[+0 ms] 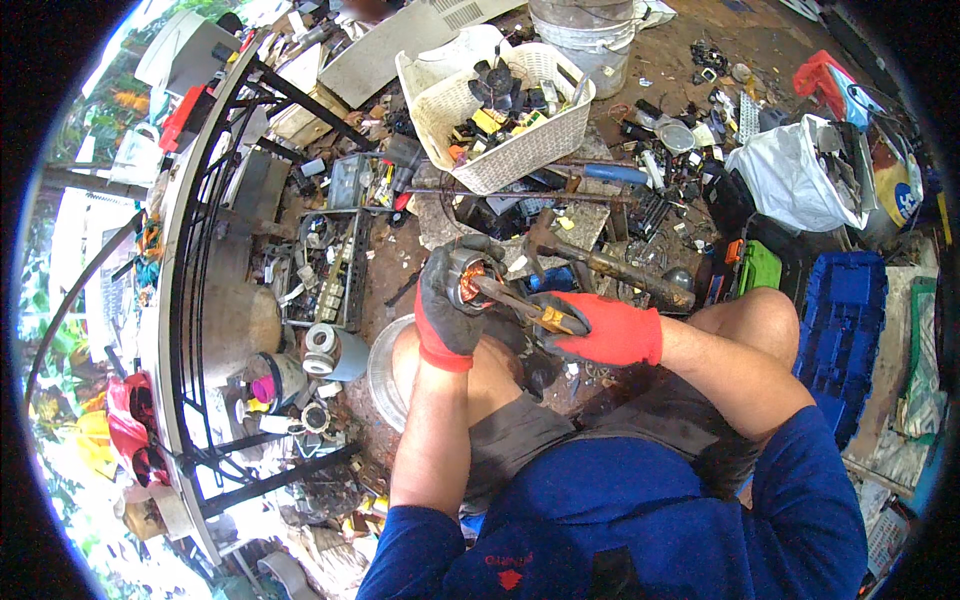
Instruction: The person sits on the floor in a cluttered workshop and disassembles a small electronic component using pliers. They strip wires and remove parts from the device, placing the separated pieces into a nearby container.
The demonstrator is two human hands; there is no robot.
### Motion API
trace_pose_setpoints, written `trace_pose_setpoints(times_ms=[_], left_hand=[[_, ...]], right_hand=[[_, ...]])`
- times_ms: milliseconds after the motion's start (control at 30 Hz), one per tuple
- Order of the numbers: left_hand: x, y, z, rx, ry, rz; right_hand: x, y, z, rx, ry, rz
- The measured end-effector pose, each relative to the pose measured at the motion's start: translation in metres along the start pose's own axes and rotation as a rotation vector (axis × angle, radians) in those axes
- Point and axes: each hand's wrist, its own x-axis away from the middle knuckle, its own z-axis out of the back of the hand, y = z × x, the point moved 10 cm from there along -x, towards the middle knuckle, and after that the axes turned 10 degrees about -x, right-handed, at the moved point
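My left hand point(438, 312), in a red and dark grey glove, is wrapped round a small round metal motor part point(466, 284) with copper windings inside. My right hand point(605, 330), gloved the same way, grips pliers point(553, 319) by their yellowish handles. The jaws of the pliers reach left into the copper windings; whether they pinch a wire is too small to tell. Just beyond my hands lies a hammer point(615, 268) with its handle pointing right. A blue cylindrical object point(562, 278) is partly hidden beside the right glove.
Ahead stands a cream plastic basket point(535, 150) of scrap parts, with a dirty white bucket point(585, 50) behind it. A black metal frame point(190, 270) bounds the left side. On the right are a white sack point(795, 175), a green case point(762, 268) and a blue plastic case point(842, 335).
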Motion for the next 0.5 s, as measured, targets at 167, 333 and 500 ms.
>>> trace_pose_setpoints(times_ms=[167,333,500], left_hand=[[0.002,-0.006,0.001,0.117,0.029,0.055],[0.002,-0.010,0.002,0.143,0.027,0.106],[0.000,-0.009,0.014,-0.030,0.000,0.076]], right_hand=[[-0.003,-0.003,0.003,0.009,0.129,0.005],[-0.005,0.004,0.005,0.138,0.286,0.094],[-0.009,0.012,0.000,0.065,0.181,0.016]])
